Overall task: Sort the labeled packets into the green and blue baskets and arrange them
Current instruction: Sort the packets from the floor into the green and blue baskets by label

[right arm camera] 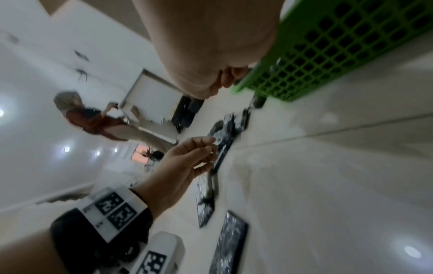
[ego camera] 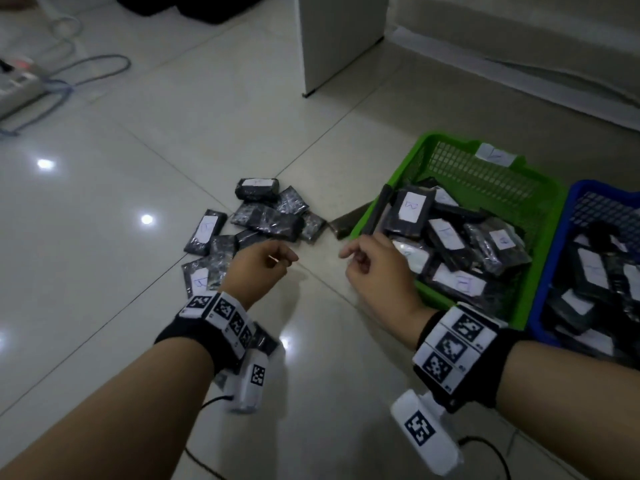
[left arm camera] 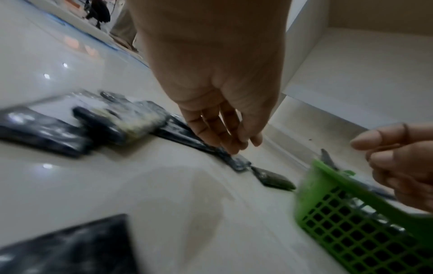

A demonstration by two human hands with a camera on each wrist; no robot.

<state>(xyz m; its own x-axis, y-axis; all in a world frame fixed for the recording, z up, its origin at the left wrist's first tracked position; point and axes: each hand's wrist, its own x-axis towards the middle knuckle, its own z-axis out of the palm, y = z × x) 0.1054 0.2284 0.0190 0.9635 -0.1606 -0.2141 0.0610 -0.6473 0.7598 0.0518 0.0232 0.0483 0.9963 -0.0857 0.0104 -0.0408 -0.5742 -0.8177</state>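
Note:
Several black packets with white labels point(ego camera: 263, 220) lie in a loose pile on the tiled floor. The green basket point(ego camera: 429, 137) to the right holds several labeled packets, and one dark packet point(ego camera: 378, 209) stands on edge at its left rim. Beside it the blue basket point(ego camera: 585, 186) also holds packets. My left hand point(ego camera: 284, 263) hovers just above the near edge of the pile, fingers relaxed and holding nothing; the left wrist view shows its fingertips point(left arm camera: 234, 148) close over a flat packet point(left arm camera: 236, 163). My right hand point(ego camera: 353, 258) hangs by the green basket's left corner, loosely curled and empty.
A white cabinet point(ego camera: 343, 39) stands beyond the pile. A power strip with blue cables point(ego camera: 20, 84) lies at far left. One dark packet point(ego camera: 346, 221) lies on the floor against the green basket. Another person point(right arm camera: 93, 118) stands far off in the right wrist view.

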